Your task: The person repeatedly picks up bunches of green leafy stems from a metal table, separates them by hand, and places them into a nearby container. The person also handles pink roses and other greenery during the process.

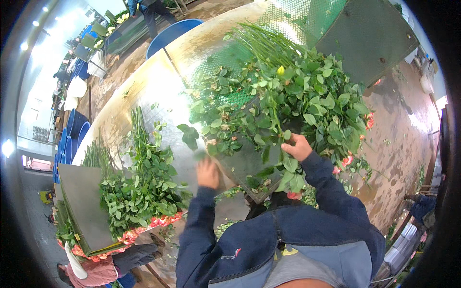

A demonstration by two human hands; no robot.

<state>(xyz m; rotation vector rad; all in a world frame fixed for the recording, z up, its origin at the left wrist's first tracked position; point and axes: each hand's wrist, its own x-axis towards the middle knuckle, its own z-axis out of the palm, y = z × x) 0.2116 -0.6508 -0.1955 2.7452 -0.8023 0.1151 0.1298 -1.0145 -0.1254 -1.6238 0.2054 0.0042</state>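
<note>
My right hand point(298, 147) is closed on the stem of a leafy rose point(291, 172), whose pink bloom hangs near my jacket. Beyond it, a large heap of cut roses point(313, 90) lies with its stems pointing away and its blooms over the right edge. My left hand point(208, 173) is blurred, above the metal table's near edge, beside loose green leaves point(188, 136); whether it holds anything cannot be told. Left of it lies another pile of roses point(144, 180), coral blooms toward the near edge. Loose leaves cover part of the dark board point(237, 162) and green mesh point(230, 61).
A grey upright panel point(84, 205) stands at the left end of the table, with a person in a pink top point(93, 270) near it. Blue tubs point(74, 126) stand farther left. Another person point(153, 16) is beyond a blue tub point(173, 34). A dark panel point(371, 39) rises far right.
</note>
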